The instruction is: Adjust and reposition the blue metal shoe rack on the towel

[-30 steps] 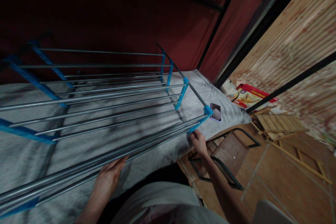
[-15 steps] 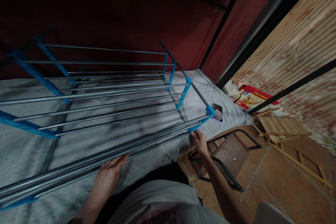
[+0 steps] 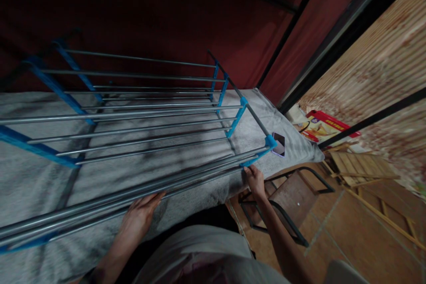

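A clothes drying rack with metal rods and blue plastic brackets lies on a grey cloth. Its near rods run close together in front of my body. My left hand lies against these rods, fingers stretched out over the lowest one; its thumb is hidden. At the rack's near right corner, my right hand is closed, pinching the lower end of the near blue bracket where the lowest rod meets it. A dark end tube joins the brackets on the right.
A phone lies on the cloth past the right corner. Below stands a chair with a dark metal frame. A red and yellow box and folded wooden furniture are farther right. A dark red wall rises behind the rack.
The view has shifted a little, so the rack sits slightly farther right and higher in the picture. Both hands keep their places on it.
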Demonstrator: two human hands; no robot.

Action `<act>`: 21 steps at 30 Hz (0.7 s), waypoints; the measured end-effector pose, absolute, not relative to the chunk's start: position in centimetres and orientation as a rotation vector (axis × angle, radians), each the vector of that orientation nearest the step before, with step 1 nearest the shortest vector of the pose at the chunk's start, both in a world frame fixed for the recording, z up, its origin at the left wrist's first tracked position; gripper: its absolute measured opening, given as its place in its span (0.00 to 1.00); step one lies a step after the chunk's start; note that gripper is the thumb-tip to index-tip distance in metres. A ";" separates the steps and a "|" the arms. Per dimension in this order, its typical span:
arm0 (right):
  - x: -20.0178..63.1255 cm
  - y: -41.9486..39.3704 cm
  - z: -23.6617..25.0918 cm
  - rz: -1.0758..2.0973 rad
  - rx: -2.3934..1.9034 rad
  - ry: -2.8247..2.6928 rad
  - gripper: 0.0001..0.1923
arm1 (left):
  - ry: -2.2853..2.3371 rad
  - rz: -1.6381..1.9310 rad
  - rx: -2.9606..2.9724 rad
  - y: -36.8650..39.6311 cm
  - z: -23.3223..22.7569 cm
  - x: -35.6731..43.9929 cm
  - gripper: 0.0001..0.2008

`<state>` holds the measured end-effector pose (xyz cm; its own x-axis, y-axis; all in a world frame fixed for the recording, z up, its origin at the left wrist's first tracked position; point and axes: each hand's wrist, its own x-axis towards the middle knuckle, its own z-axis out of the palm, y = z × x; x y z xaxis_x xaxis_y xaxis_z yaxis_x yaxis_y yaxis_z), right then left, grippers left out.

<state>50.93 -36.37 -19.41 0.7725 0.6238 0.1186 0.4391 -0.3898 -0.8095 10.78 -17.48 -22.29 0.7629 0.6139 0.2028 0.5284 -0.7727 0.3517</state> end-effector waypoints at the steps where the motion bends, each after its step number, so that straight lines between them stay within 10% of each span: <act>1: 50.9 -36.4 -19.4 0.256 -2.041 -0.794 0.17 | 0.891 0.456 2.686 -17.5 -22.2 10.8 0.24; 21: 50.7 -36.5 -18.8 0.279 -1.999 -0.826 0.18 | 0.959 0.370 2.638 -17.8 -21.5 11.1 0.22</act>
<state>50.75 -36.53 -18.80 0.7487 0.6509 0.1259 0.4411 -0.3473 -0.8275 11.12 -17.85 -21.51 0.7427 0.6561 0.1340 0.5764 -0.7283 0.3706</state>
